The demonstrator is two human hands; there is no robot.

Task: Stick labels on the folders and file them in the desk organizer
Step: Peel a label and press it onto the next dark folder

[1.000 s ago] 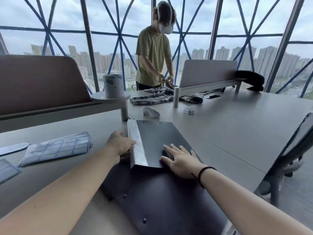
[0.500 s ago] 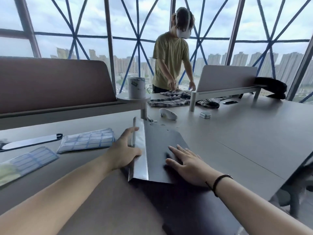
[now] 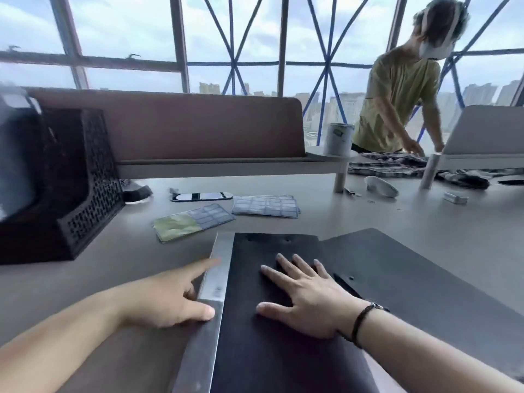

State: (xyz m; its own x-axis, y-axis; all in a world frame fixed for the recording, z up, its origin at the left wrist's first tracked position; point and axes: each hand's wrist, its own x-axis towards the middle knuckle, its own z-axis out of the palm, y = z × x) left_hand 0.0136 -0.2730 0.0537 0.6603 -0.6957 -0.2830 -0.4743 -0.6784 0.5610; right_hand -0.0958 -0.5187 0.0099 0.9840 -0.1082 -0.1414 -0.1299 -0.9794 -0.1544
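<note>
At the far left of the frame stands the black perforated-metal desk organizer (image 3: 71, 191), its open slots facing into the desk, presumably so finished folders can be slid in from this side. Just right of it, in the middle of the grey desk (image 3: 425, 222), lie two sheets of blue-bordered adhesive labels: the partly used label sheet (image 3: 192, 222), with its greenish backing showing, nearer the person, and the fuller label sheet (image 3: 266, 206) just beyond it. Both are within easy reach of the folder, though neither is being touched.

Lower centre, the left hand (image 3: 170, 299) rests against the shiny silver spine strip (image 3: 218, 279) of the black matte folder (image 3: 278, 321). Its index finger points along the strip and its thumb presses the strip's edge; it grasps nothing, and seems to be steadying or squaring the spine where a label would likely go. Right of that, the right hand (image 3: 306, 302) lies flat, fingers spread, on the folder's cover, gripping nothing (a palm-down press, most likely to keep the cover from sliding or springing open). A second dark folder (image 3: 411, 273) lies partly under the first, extending toward the lower right.

No label can be seen on the spine yet, so labelling looks not yet started on this folder. At the upper right another person (image 3: 402, 89) bends over plaid cloth, well apart from this work.
</note>
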